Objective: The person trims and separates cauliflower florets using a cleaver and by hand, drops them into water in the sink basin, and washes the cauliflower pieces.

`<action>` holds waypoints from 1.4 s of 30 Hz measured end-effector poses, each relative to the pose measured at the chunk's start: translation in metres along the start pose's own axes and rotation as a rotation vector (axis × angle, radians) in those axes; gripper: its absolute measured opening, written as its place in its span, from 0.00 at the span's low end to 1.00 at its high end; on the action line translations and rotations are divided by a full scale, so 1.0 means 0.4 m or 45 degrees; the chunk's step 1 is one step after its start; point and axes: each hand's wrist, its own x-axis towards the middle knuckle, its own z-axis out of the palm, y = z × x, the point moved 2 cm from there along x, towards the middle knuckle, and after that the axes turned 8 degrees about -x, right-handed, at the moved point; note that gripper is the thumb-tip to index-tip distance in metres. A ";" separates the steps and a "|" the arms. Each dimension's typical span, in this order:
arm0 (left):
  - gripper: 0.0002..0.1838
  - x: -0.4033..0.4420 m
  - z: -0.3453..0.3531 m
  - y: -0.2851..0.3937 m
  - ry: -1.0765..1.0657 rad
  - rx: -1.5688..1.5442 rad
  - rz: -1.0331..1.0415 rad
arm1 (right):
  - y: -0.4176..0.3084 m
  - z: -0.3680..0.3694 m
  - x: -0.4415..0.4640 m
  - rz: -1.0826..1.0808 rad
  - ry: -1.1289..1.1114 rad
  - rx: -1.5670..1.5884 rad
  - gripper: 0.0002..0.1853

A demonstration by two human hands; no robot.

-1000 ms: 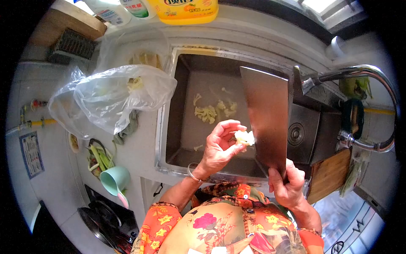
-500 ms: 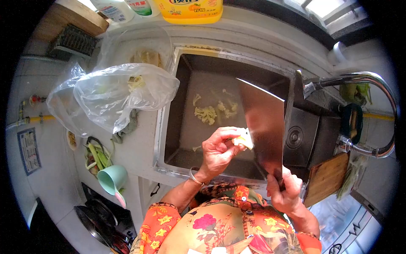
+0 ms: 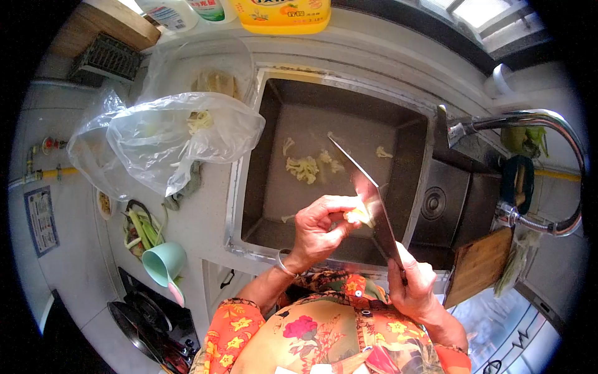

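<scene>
Over the near part of the large sink basin (image 3: 398, 181), my left hand (image 3: 324, 227) pinches a small pale cauliflower piece (image 3: 360, 215). My right hand (image 3: 413, 282) is wrapped round the handle of a wide cleaver (image 3: 374, 202). The blade points away from me and leans left, seen almost edge-on, with its face beside the cauliflower piece. Whether blade and piece touch is hard to tell. Several cauliflower florets (image 3: 303, 169) lie on the basin floor, and a single small floret (image 3: 384, 152) lies to the right of the blade.
A clear plastic bag (image 3: 180, 140) lies left of the sink, its edge over the rim. A green cup (image 3: 164, 264) and green vegetables (image 3: 144, 229) are at lower left. The faucet (image 3: 529, 118) arches at right, above a wooden board (image 3: 478, 265). Bottles (image 3: 283, 15) stand behind.
The cleaver has turned from broadside to nearly edge-on, its far end swinging left. The small floret right of the blade now shows. My left hand has moved slightly down, still pinching its piece.
</scene>
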 end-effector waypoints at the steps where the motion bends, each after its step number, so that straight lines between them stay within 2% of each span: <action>1: 0.16 -0.003 0.001 -0.001 0.023 -0.023 -0.051 | 0.001 0.000 0.001 0.000 0.000 0.000 0.24; 5: 0.15 -0.009 0.000 0.013 0.034 0.022 -0.123 | 0.002 0.002 0.005 -0.026 -0.021 0.002 0.24; 7: 0.14 -0.009 -0.006 0.007 -0.001 0.067 0.021 | 0.002 0.004 0.008 -0.024 -0.027 0.002 0.24; 10: 0.14 -0.009 -0.007 0.015 0.026 0.084 -0.055 | 0.001 0.008 0.011 -0.034 -0.030 -0.016 0.23; 16: 0.12 -0.003 -0.003 0.043 -0.038 0.132 0.028 | -0.008 -0.005 0.002 -0.006 -0.051 -0.016 0.23; 18: 0.11 -0.007 -0.001 0.040 -0.036 0.164 -0.031 | -0.010 -0.008 -0.006 0.132 -0.128 0.026 0.24; 21: 0.12 -0.016 0.012 0.036 -0.151 0.284 -0.038 | 0.010 0.029 0.002 0.044 0.056 0.046 0.21; 23: 0.11 -0.017 0.016 0.026 0.019 0.104 -0.085 | 0.012 0.028 0.001 0.022 0.094 0.041 0.21; 25: 0.11 -0.026 0.010 0.018 0.020 0.058 -0.123 | 0.011 0.026 0.000 0.028 0.077 0.029 0.21; 30: 0.12 -0.020 -0.019 -0.007 0.042 -0.220 -0.304 | -0.005 -0.003 0.004 0.156 0.125 0.146 0.12; 31: 0.12 -0.020 -0.019 -0.008 0.045 -0.221 -0.305 | 0.012 0.004 -0.022 0.179 0.230 0.114 0.13; 33: 0.12 -0.020 -0.012 -0.008 0.072 -0.384 -0.369 | 0.036 -0.008 -0.011 -0.101 0.351 -0.007 0.22; 34: 0.12 -0.022 -0.010 -0.009 0.068 -0.386 -0.372 | 0.059 0.015 -0.012 -0.078 0.487 0.063 0.25; 35: 0.14 -0.024 -0.005 -0.012 -0.002 -0.431 -0.413 | 0.056 0.003 0.010 -0.066 0.392 -0.034 0.30; 38: 0.18 -0.023 0.021 -0.004 -0.099 -0.442 -0.447 | 0.049 0.018 0.066 0.013 0.401 0.090 0.33; 40: 0.21 -0.012 0.042 0.024 -0.167 -0.349 -0.428 | 0.055 0.026 0.088 0.120 0.328 0.353 0.44; 41: 0.21 -0.011 0.042 0.032 -0.164 -0.350 -0.428 | 0.056 0.022 0.091 0.121 0.325 0.354 0.44; 42: 0.21 -0.012 0.040 0.035 -0.164 -0.357 -0.503 | 0.058 0.020 0.094 0.212 0.199 0.519 0.44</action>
